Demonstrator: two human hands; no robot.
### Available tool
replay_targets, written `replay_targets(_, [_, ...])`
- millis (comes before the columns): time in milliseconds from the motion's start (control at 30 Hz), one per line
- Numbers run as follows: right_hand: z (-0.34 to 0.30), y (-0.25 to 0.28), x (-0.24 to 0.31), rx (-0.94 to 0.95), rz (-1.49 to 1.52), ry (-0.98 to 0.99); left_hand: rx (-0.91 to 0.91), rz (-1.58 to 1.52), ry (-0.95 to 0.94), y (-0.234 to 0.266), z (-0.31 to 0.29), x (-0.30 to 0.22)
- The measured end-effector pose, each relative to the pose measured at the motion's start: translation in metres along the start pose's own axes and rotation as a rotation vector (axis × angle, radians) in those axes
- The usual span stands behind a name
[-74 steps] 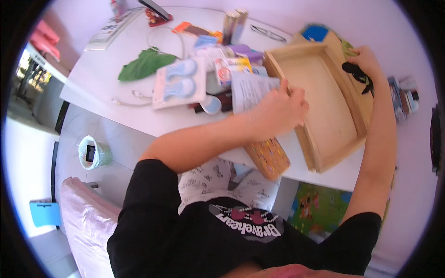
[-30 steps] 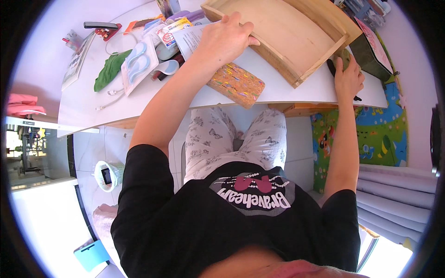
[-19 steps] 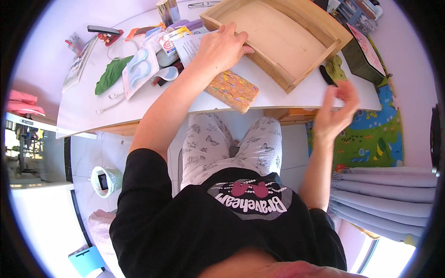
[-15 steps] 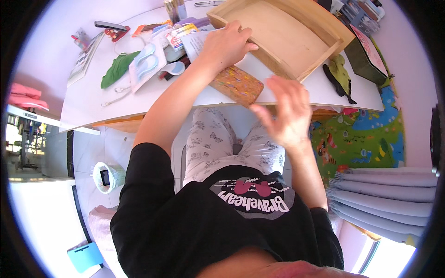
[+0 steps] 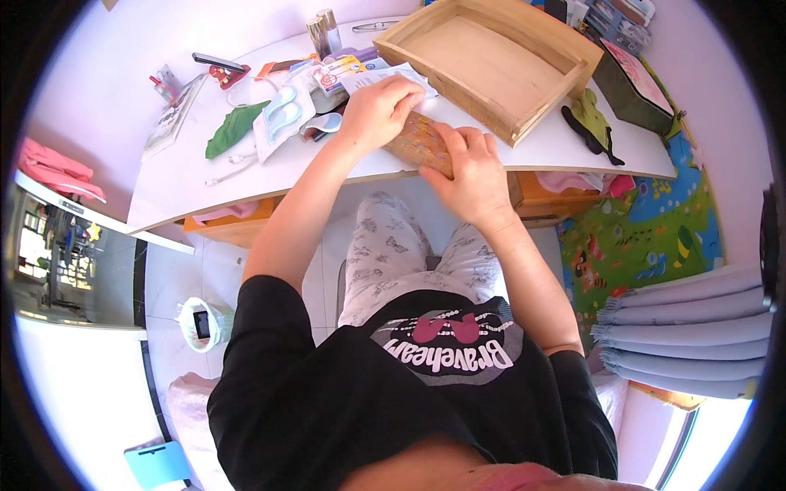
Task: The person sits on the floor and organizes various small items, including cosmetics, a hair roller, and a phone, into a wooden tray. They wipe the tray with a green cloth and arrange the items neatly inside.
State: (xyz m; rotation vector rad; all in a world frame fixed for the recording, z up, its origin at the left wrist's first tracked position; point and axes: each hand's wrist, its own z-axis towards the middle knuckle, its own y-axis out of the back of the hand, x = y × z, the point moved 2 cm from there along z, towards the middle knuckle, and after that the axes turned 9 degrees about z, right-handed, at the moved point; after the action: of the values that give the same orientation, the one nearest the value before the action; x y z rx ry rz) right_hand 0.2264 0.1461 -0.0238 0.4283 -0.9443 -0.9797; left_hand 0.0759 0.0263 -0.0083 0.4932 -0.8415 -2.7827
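Note:
A brown oblong case with coloured flecks lies at the front edge of the white desk, in front of me. My left hand grips its far left end, fingers closed and thumb along the top. At the near right end, my right hand is closed around it with fingers bent over the side. The undersides of both grips are hidden. Just beyond the case stands a shallow wooden drawer, set at an angle. Beside my left hand lie a white-and-yellow box and a pale printed packet.
Left on the desk are a green cloth, a white pack with blue shapes, a cable and a stapler. To the right are a green-and-black pouch and a dark box. A bin stands on the floor.
My right hand has come in from the air and closed on the case's near end. My left hand has shifted left and down from beside the drawer onto the case. The view has tilted slightly.

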Motion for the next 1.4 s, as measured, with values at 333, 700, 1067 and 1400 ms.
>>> replay_targets(333, [-0.013,0.038,0.007,-0.108,0.377,-0.162,0.223,0.144,-0.233,0.03,-0.035,-0.029])
replay_targets(700, [-0.017,0.073,-0.006,-0.021,0.617,0.009,0.29,0.074,-0.2,0.05,-0.045,-0.055])
replay_targets(1067, [0.034,0.115,-0.031,0.037,0.892,-0.053,0.321,-0.331,0.222,0.022,-0.007,-0.076])
replay_targets(1400, [0.043,0.113,-0.179,-0.594,0.612,-0.401,0.368,-0.254,0.412,-0.059,0.091,-0.065])
